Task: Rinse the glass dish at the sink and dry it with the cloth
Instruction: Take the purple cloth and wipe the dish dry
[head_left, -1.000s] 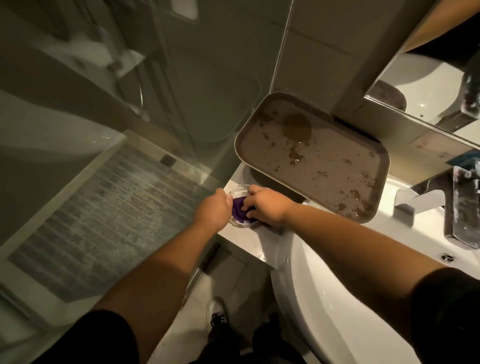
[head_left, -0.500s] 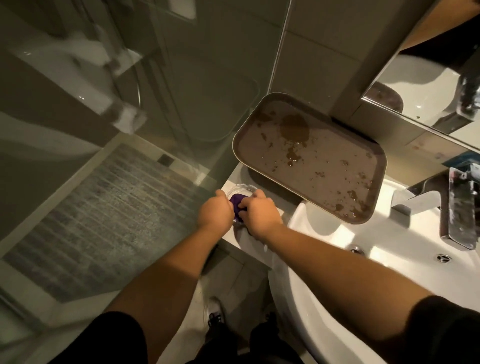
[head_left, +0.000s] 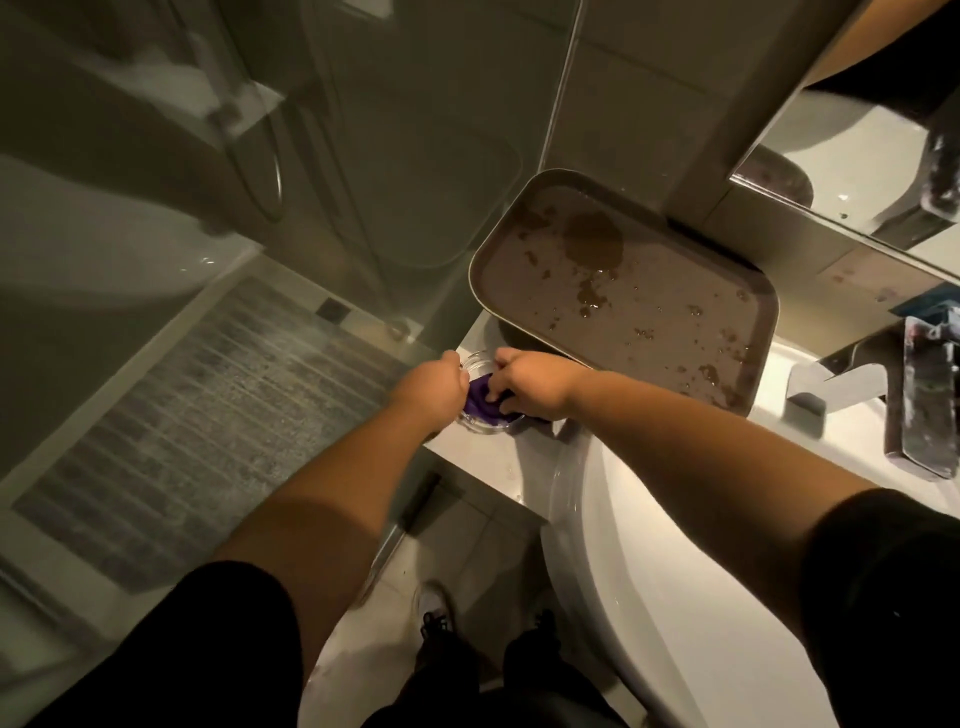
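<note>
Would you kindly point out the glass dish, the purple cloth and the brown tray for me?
glass dish (head_left: 477, 360): head view, on its clear far rim between the two hands.
purple cloth (head_left: 480, 399): head view, on the bunched fabric inside the dish.
brown tray (head_left: 649, 306): head view, on its wet, spotted floor.

**Glass, cloth and wet plastic beside a glossy basin**

A clear glass dish (head_left: 480, 423) holds a soft purple cloth (head_left: 480, 400). Just right, the sink (head_left: 649, 571) is smooth, glossy white. Behind the dish, a brown tray (head_left: 628, 296) looks matt plastic, spotted with shiny droplets. The tap (head_left: 826, 387) is polished metal.
</note>
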